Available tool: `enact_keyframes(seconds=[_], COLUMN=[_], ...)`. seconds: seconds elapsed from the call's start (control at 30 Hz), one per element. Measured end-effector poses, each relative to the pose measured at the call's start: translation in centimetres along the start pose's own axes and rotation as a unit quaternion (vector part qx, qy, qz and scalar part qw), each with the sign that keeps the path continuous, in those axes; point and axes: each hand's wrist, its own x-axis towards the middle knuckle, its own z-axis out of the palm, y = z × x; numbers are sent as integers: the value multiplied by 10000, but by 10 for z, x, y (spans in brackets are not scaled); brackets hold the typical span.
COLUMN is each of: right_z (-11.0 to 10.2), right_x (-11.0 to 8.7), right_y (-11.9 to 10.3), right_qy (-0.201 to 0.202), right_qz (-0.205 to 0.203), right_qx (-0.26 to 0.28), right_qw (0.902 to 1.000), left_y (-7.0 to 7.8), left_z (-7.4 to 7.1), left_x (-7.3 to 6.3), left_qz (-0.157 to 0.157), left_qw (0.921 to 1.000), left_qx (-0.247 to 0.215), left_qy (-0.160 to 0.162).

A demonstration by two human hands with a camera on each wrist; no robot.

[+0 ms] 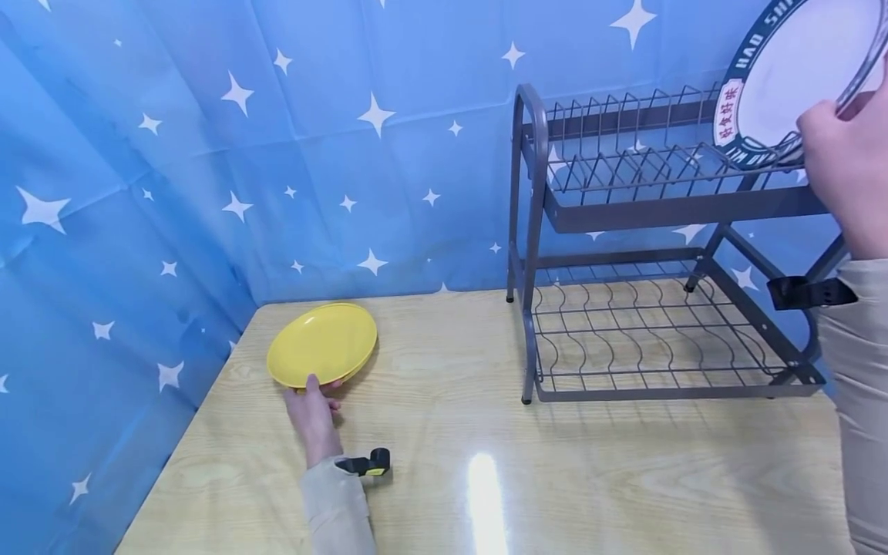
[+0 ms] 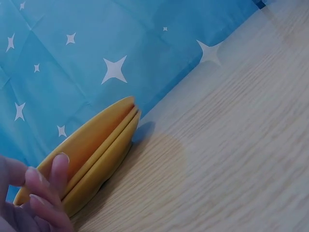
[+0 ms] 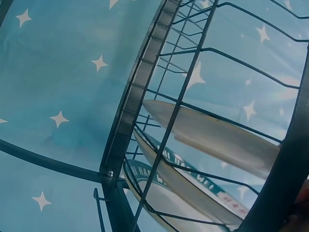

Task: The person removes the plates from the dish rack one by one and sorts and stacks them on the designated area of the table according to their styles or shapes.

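On the left of the table in the head view, my left hand (image 1: 312,422) pinches the near rim of a yellow plate (image 1: 322,344), thumb above and fingers below. The left wrist view shows this plate (image 2: 91,128) tilted up over more yellow plate rims (image 2: 104,166) stacked under it. At the upper right, my right hand (image 1: 849,173) grips the edge of a white plate (image 1: 808,73) with a dark green lettered rim, which stands on edge in the rack's top tier. The right wrist view shows several plates (image 3: 219,137) leaning between the wires; the right hand is mostly hidden there.
A dark metal two-tier dish rack (image 1: 683,212) stands on the right of the wooden table (image 1: 430,432). Its lower wire shelf (image 1: 645,331) sits just above the tabletop. A blue curtain (image 1: 388,177) with white stars hangs behind and along the left side.
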Motion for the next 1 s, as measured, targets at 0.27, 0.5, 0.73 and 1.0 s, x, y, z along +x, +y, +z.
enact_keyframes(seconds=[0.27,0.5,0.73,1.0], right_z=[0,2,1,1], right_x=[-3,-6,-12,-13], right_y=[4,4,1,3], right_qy=[101,397,456,536], right_qz=[207,65,366,426], right_qx=[-111,-140,-114,-357], right_qw=[9997,9991,9982,9970], left_y=[5,3,2,1], left_z=[-1,4,5,4], left_x=[-1,0,0,0], left_qz=[20,-69,-119,31], left_qw=[9999,9999,9993,9989], left_qx=[73,149,334,423], left_qy=[-78,-30,96,209])
